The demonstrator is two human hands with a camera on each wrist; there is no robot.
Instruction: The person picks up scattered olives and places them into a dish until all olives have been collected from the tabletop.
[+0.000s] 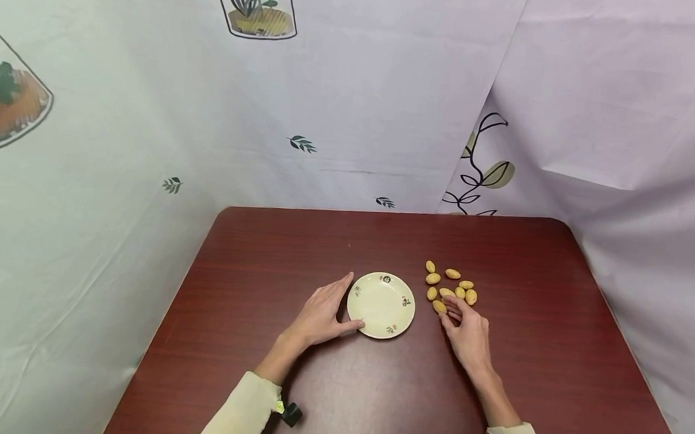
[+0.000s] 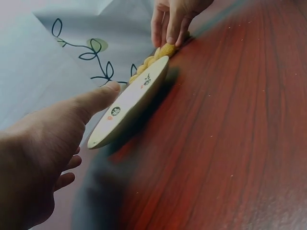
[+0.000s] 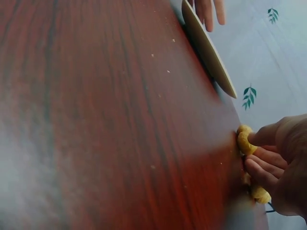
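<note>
A round cream plate (image 1: 381,305) with small printed motifs lies on the table. My left hand (image 1: 321,312) is at its left side, fingers fairly straight along the rim and thumb reaching over the near-left edge. In the left wrist view the thumb (image 2: 103,99) overlaps the plate (image 2: 125,103). Right of the plate lies a loose group of several small yellow oval pieces, like baby potatoes (image 1: 433,278). With thumb and fingertips, my right hand (image 1: 468,335) pinches the nearest yellow potato-like piece (image 1: 439,307). That piece (image 3: 243,139) also shows at the thumb in the right wrist view.
The dark red wooden table (image 1: 326,399) has rounded far corners. White cloth (image 1: 353,112) printed with plants and leaves hangs behind it and along both sides. Each forearm wears a small black device (image 1: 292,414) on a pale sleeve.
</note>
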